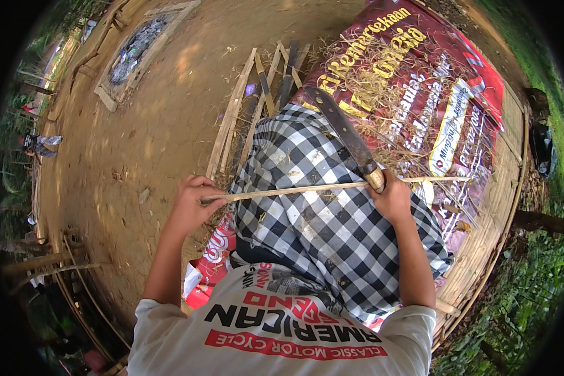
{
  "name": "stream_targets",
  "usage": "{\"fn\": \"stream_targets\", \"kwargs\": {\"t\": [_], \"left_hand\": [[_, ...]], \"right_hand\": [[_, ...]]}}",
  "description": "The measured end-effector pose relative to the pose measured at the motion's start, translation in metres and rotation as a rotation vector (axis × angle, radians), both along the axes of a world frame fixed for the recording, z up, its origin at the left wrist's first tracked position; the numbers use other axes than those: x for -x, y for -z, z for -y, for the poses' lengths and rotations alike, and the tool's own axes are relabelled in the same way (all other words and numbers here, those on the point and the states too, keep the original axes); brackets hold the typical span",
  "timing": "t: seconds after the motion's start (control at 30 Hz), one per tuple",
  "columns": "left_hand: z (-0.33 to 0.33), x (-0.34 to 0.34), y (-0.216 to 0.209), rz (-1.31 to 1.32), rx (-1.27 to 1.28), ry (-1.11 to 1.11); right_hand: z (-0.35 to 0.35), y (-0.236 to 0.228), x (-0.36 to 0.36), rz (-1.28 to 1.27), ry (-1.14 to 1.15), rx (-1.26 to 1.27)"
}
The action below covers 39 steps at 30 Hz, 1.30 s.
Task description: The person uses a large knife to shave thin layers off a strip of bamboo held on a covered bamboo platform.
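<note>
My left hand (pixel 196 203) pinches one end of a thin bamboo strip (pixel 294 189), which lies across my lap from left to right. My right hand (pixel 392 197) grips the wooden handle of a machete (pixel 344 131), its dark blade slanting up and to the left. The strip passes by the knife handle at my right hand and sticks out beyond it; whether those fingers touch the strip cannot be made out. Under both hands a black-and-white checkered cloth (pixel 313 219) covers my legs.
A dark red printed banner (pixel 420 81) strewn with curly shavings (pixel 370 75) lies ahead and right, on a bamboo platform (pixel 504 182). Several bamboo slats (pixel 235 119) lean beyond my left knee. A framed ash pit (pixel 135 53) is far left on dirt ground; a person (pixel 42 145) is at the left edge.
</note>
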<state>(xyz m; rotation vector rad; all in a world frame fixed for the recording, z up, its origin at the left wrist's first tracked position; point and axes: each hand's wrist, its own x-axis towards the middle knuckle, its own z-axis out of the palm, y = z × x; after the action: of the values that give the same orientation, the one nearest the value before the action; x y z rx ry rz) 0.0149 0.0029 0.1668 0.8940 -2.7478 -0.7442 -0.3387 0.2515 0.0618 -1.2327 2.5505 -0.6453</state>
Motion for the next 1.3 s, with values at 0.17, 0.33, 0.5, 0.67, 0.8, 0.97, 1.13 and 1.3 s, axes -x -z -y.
{"fn": "stream_targets", "kwargs": {"t": [0.17,0.33,0.5,0.67,0.8,0.97,1.13,1.3], "left_hand": [[0.004,0.002,0.015,-0.095,-0.222,-0.025],[0.061,-0.032,0.044,-0.256,-0.184,-0.642],[0.061,-0.009,-0.018,0.351,0.098,-0.400],[-0.040,0.098,-0.030,0.301,0.096,0.260],[-0.068,0.138,0.016,0.586,0.071,0.252],[-0.064,0.135,0.041,0.389,-0.015,0.253],[-0.035,0.112,0.060,0.346,-0.441,0.093],[-0.028,0.089,0.086,0.221,-0.848,-0.173]], "right_hand": [[-0.003,0.001,0.004,0.060,0.007,-0.052],[-0.003,-0.001,0.005,0.055,-0.004,-0.041],[-0.004,-0.005,0.008,0.077,0.017,-0.071],[-0.004,0.000,0.006,0.098,0.026,-0.040],[-0.007,-0.002,0.006,0.081,0.030,0.032],[-0.008,-0.007,0.011,0.083,0.064,0.078],[-0.019,-0.007,0.022,-0.022,0.121,0.167],[-0.019,-0.007,0.020,0.093,0.098,0.157]]}}
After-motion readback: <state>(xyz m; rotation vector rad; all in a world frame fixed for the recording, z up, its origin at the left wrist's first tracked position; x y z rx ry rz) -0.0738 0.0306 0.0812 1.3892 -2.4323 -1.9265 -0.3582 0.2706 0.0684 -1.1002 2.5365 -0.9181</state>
